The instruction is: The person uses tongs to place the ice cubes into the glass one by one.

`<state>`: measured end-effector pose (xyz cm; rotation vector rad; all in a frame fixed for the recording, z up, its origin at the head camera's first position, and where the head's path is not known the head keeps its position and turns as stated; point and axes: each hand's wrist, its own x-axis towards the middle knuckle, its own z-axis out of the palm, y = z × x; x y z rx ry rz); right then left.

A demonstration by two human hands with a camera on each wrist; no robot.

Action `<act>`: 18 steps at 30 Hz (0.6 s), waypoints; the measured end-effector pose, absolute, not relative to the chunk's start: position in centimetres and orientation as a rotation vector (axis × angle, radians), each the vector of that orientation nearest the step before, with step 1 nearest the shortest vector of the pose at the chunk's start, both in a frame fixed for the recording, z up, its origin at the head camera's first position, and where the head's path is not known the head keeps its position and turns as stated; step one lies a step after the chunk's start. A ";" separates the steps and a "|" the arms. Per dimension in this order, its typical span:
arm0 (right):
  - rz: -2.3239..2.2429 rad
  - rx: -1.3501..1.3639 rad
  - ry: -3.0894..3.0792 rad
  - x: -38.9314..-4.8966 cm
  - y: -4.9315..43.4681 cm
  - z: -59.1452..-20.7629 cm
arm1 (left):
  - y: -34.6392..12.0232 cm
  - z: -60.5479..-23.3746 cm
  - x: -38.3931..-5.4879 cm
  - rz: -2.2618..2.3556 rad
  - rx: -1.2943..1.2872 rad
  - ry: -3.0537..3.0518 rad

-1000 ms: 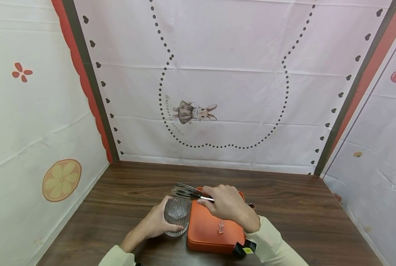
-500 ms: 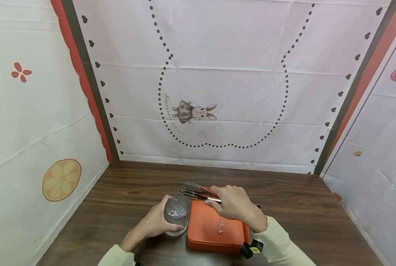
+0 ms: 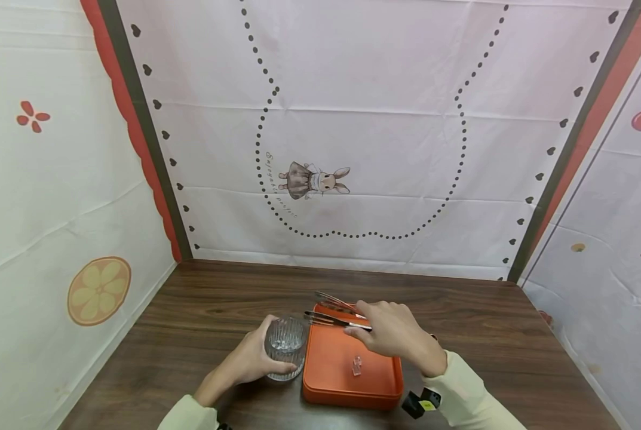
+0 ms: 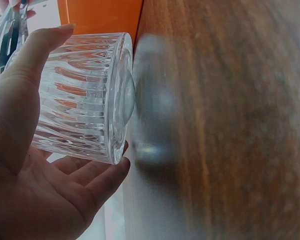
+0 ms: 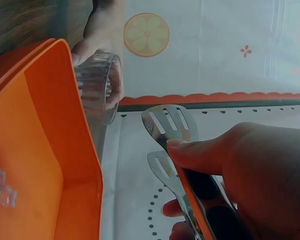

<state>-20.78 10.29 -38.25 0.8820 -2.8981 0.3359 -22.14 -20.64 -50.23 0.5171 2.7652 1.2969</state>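
Note:
My left hand [image 3: 255, 355] holds a clear ribbed glass [image 3: 286, 349] upright at the table, thumb on the near side and fingers round the far side. In the left wrist view, the ribbed wall and thick base of the glass show close up. My right hand [image 3: 392, 328] grips metal tongs [image 5: 177, 132] with slotted heads, which stand apart with nothing seen between them. The tongs hang over the far part of an orange open box [image 3: 352, 399], just right of the glass. Small clear pieces [image 3: 357, 365] lie on the box's floor.
The box's raised wall [image 5: 85, 115] stands between the clear pieces and the glass. Dark wood-grain table [image 3: 460, 334] extends to both sides. Printed cloth [image 3: 395, 149] hangs behind the table and along its left and right sides.
My right hand has drawn the tongs rightward, away from above the glass to over the orange box. The left hand and glass stay in place.

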 end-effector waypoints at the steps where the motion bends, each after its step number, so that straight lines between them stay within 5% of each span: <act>1: 0.331 0.879 -2.901 -20.8 10.4 -38.2 | -20.6 -50.2 -22.1 1.297 0.516 2.765; 18: 0.198 0.692 -3.050 -20.8 13.2 -38.4 | -20.5 -50.1 -21.9 1.300 0.510 2.785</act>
